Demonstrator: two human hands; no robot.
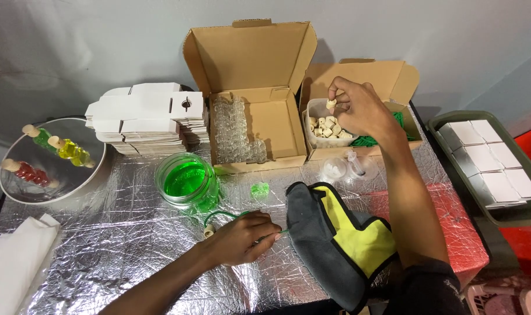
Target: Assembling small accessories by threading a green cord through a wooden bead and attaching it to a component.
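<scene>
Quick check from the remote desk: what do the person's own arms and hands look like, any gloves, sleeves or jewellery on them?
Both hands are bare: the left hand and the right hand wear no gloves, and no rings, watch or bracelets show. Both forearms are uncovered too. The only clothing in view is a dark sleeve at the upper right arm, near the bottom edge of the picture. The left arm shows no sleeve within the picture.
</scene>
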